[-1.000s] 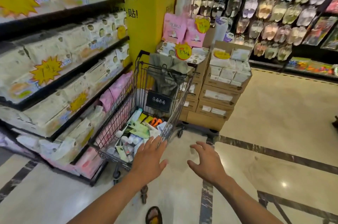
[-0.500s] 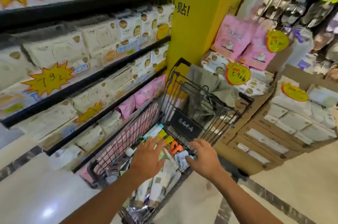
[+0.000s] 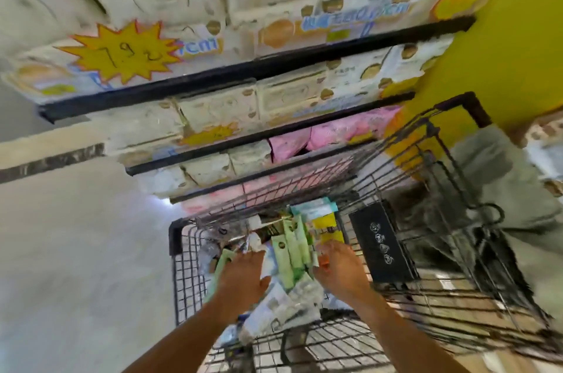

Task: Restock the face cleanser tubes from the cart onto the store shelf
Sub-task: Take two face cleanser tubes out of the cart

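Tubes (image 3: 293, 246) lie heaped in the cart (image 3: 175, 235), against its left wall. Left hand (image 3: 243, 276) rests on them, fingers loose; right hand (image 3: 341, 269) reaches in beside, its grip too blurred to tell.

Black wire cart (image 3: 182, 287) holding pale green and white tubes (image 3: 289, 253); yellow starburst tag (image 3: 125, 52) upper left; pink packs (image 3: 329, 134); yellow pillar (image 3: 518, 37).
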`<state>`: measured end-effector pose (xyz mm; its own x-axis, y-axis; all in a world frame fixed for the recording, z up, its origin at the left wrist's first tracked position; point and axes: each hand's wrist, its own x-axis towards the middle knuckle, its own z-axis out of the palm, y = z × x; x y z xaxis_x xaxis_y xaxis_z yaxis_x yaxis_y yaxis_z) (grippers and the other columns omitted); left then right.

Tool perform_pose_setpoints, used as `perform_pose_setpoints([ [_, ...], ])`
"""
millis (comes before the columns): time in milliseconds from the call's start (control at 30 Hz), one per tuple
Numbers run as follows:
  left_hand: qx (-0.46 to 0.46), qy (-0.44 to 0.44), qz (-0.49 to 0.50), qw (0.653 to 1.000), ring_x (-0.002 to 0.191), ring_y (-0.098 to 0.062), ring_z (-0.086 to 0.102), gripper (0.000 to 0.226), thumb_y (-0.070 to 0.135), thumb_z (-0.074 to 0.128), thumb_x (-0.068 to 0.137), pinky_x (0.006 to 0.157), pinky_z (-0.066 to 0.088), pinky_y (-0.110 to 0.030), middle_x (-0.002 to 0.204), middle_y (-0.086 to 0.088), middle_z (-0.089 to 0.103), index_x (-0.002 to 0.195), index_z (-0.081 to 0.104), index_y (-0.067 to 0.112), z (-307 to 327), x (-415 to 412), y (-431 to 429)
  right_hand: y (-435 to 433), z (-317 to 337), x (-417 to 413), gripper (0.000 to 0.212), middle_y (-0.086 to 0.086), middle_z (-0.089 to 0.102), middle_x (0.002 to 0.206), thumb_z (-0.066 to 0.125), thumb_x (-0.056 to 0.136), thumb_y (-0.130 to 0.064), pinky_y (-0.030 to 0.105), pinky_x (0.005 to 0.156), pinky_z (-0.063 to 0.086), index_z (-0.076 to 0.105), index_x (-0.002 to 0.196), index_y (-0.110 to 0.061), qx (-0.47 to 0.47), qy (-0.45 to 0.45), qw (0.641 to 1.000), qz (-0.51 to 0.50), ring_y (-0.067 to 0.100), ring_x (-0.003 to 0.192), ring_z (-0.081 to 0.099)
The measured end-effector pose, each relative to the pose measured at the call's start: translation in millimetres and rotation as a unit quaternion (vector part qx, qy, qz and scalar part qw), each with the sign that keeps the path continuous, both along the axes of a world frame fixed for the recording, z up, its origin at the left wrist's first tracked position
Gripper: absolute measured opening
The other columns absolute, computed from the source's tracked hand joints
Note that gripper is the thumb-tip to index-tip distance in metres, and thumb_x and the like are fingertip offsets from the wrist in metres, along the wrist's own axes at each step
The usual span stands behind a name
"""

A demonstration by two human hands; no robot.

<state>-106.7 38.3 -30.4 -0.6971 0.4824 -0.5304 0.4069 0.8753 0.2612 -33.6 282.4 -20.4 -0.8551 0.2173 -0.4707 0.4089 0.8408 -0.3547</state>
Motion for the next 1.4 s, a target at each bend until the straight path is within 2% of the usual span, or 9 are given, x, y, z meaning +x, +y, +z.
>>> perform_pose_setpoints([
  [67,0.000,-0.032,0.023,0.999,0.114,-0.034,0.067,0.065,0.061,0.041,0.090,0.081,0.061,-0.047,0.131,-0.011,0.065,0.143,0.044,0.024,-33,4,4,4,-24,-3,0.052,-0.007,0.058,0.132,0.055,0.085,-0.053,0.033,0.104,0.044,0.060,0.132,-0.029,-0.008,-0.019,1.000,0.008,0.020,0.125,0.051],
  [167,-0.016,-0.058,0.046,0.997,0.124,-0.031,0.059,0.064,0.056,0.048,0.095,0.093,0.055,-0.042,0.136,-0.008,0.060,0.150,0.042,0.023,-65,8,21,9,-58,-3,0.062,-0.010,0.059,0.134,0.039,0.078,-0.062,0.039,0.103,0.046,0.060,0.129,-0.034,-0.017,-0.038,0.999,0.028,0.022,0.128,0.045],
  [467,-0.015,-0.119,0.196,0.973,0.124,-0.033,0.054,0.075,0.054,0.064,0.093,0.094,0.047,-0.038,0.136,-0.011,0.061,0.148,0.041,0.009,-161,3,80,28,-130,13,0.047,-0.007,0.059,0.131,0.058,0.083,-0.052,0.041,0.100,0.052,0.058,0.126,-0.033,-0.064,-0.047,0.997,0.001,0.021,0.123,0.055],
  [733,-0.011,-0.122,0.290,0.949,0.130,-0.035,0.053,0.104,0.048,0.071,0.092,0.099,0.049,-0.042,0.141,-0.018,0.053,0.160,0.008,0.001,-194,-4,100,39,-149,18,0.053,-0.015,0.059,0.135,0.048,0.082,-0.059,0.036,0.104,0.050,0.056,0.130,-0.037,-0.064,-0.040,0.997,0.001,0.013,0.129,0.050],
  [933,0.041,-0.154,0.373,0.914,0.111,-0.030,0.065,0.068,0.040,0.073,0.073,0.092,0.056,-0.041,0.118,-0.010,0.064,0.132,0.054,0.013,-237,-6,83,33,-140,3,0.042,-0.007,0.061,0.125,0.064,0.085,-0.045,0.034,0.098,0.052,0.062,0.123,-0.028,-0.076,-0.032,0.997,-0.010,0.013,0.115,0.056],
  [1000,0.075,-0.162,0.406,0.896,0.100,-0.026,0.066,0.060,0.036,0.075,0.071,0.085,0.058,-0.042,0.109,-0.003,0.065,0.124,0.054,0.017,-227,-8,78,30,-136,-4,0.044,-0.008,0.062,0.117,0.056,0.083,-0.051,0.038,0.094,0.053,0.063,0.120,-0.027,-0.079,-0.038,0.996,-0.006,0.011,0.108,0.058],
  [1067,0.111,-0.181,0.433,0.876,0.083,-0.020,0.062,0.042,0.019,0.078,0.082,0.072,0.054,-0.027,0.093,-0.002,0.061,0.113,0.050,0.012,-183,-14,78,28,-133,-12,0.041,-0.007,0.062,0.116,0.061,0.085,-0.047,0.036,0.093,0.054,0.063,0.121,-0.027,-0.081,-0.041,0.996,-0.003,0.012,0.108,0.058],
  [1167,0.155,-0.187,0.450,0.859,0.064,-0.015,0.054,0.037,0.014,0.080,0.085,0.051,0.039,-0.012,0.074,0.003,0.054,0.097,0.045,0.011,-159,-16,68,19,-132,-26,0.042,-0.003,0.060,0.128,0.066,0.091,-0.034,0.020,0.086,0.047,0.060,0.132,-0.023,-0.084,-0.061,0.995,-0.004,0.014,0.115,0.057],
  [1400,0.230,-0.187,0.482,0.825,0.094,-0.022,0.071,0.033,0.014,0.080,0.088,0.079,0.058,-0.032,0.105,0.001,0.072,0.117,0.063,0.014,-135,-16,29,-18,-161,-63,0.049,0.011,0.061,0.131,0.066,0.096,-0.024,0.035,0.092,0.053,0.047,0.139,-0.011,-0.118,-0.130,0.981,-0.084,0.025,0.114,0.062],
])
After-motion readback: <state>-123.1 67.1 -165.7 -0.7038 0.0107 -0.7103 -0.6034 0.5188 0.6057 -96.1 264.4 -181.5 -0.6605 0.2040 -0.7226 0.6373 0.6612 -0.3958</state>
